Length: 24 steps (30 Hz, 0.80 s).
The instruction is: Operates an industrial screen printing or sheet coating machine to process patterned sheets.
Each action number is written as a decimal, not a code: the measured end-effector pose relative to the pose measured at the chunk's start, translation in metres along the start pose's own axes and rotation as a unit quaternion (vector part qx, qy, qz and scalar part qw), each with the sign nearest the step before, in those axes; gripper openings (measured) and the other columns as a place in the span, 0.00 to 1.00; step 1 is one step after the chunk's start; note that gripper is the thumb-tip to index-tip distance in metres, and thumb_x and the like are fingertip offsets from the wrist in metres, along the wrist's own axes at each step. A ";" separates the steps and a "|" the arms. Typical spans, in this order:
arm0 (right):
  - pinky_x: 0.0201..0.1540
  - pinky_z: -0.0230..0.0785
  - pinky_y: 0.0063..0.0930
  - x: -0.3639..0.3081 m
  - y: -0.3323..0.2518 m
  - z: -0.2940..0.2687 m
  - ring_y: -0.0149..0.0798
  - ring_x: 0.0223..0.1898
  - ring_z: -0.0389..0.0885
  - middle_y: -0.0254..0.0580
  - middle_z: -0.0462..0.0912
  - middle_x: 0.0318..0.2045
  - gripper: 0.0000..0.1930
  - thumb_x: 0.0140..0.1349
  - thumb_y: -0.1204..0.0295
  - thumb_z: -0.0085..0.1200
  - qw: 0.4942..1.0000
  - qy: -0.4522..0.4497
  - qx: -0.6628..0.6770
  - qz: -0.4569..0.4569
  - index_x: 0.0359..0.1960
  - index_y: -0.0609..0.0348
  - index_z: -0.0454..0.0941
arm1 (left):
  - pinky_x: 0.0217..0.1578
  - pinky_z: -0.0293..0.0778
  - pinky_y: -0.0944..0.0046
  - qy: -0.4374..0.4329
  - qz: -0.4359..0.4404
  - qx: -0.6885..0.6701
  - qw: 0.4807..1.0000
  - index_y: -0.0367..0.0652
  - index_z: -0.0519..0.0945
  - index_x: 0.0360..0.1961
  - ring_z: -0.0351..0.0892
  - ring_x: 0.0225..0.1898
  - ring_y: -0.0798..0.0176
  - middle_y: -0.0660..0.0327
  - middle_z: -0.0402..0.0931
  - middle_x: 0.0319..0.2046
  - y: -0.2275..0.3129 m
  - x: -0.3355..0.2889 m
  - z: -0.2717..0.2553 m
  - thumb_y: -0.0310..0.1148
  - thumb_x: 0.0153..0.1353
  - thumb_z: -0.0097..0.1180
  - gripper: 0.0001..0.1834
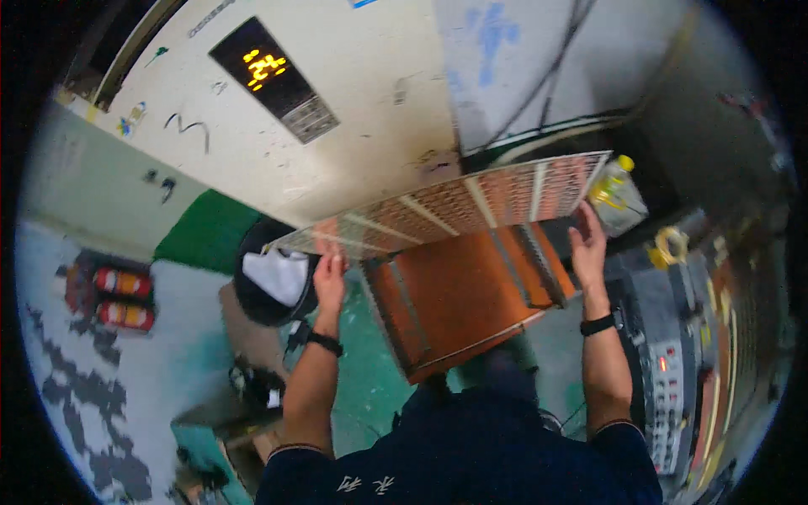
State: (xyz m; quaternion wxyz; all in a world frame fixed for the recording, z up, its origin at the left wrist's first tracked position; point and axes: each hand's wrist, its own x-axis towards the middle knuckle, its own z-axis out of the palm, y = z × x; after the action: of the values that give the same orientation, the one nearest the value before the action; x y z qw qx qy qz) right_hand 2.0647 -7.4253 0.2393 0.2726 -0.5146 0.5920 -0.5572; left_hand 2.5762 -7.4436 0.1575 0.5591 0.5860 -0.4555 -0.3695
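Note:
A thin, wide panel [429, 210] with copper-coloured, finely patterned sections and pale strips between them is held up in front of me, tilted. My left hand [331, 269] pinches its lower left edge. The fingers of my right hand [591, 244] are at its right edge, thumb apart from the fingertips. Just below the panel is an orange-brown rectangular tray or board [454, 290] with metal rails [539, 261] across it. What supports it is hidden.
A cream cabinet with a lit display [273, 80] stands ahead. At left are a black bin [261, 303] with white cloth and two red fire extinguishers [126, 299]. A yellow-capped clear bottle [619, 198] and a grey control panel [665, 396] are at right.

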 end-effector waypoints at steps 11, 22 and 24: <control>0.62 0.54 0.29 0.046 0.102 0.047 0.38 0.59 0.66 0.43 0.69 0.57 0.30 0.53 0.89 0.46 0.999 -0.031 0.027 0.034 0.61 0.60 0.65 | 0.29 0.68 0.67 0.083 -0.044 0.136 0.986 0.36 0.75 0.28 0.70 0.24 0.70 0.63 0.74 0.21 -0.051 0.014 0.018 0.33 0.60 0.57 0.11; 0.60 0.59 0.31 0.055 0.124 0.084 0.40 0.57 0.69 0.46 0.71 0.55 0.23 0.60 0.80 0.48 0.997 -0.029 0.063 0.026 0.59 0.62 0.67 | 0.32 0.69 0.69 0.085 -0.029 0.199 0.976 0.35 0.76 0.32 0.72 0.28 0.69 0.62 0.76 0.25 -0.095 0.019 0.009 0.27 0.58 0.58 0.06; 0.60 0.59 0.32 0.059 0.148 0.084 0.41 0.57 0.69 0.46 0.71 0.55 0.23 0.60 0.80 0.49 1.000 -0.023 0.005 0.010 0.59 0.62 0.67 | 0.34 0.69 0.69 0.103 0.004 0.138 0.985 0.35 0.75 0.33 0.72 0.30 0.71 0.62 0.76 0.26 -0.098 0.022 0.021 0.26 0.59 0.56 0.05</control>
State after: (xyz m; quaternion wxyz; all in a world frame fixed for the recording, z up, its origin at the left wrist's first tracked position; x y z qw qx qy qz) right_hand 2.0756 -7.5335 0.0957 0.2945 -0.5200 0.5878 -0.5453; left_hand 2.5746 -7.4748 0.0596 0.5179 0.6908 -0.4446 -0.2385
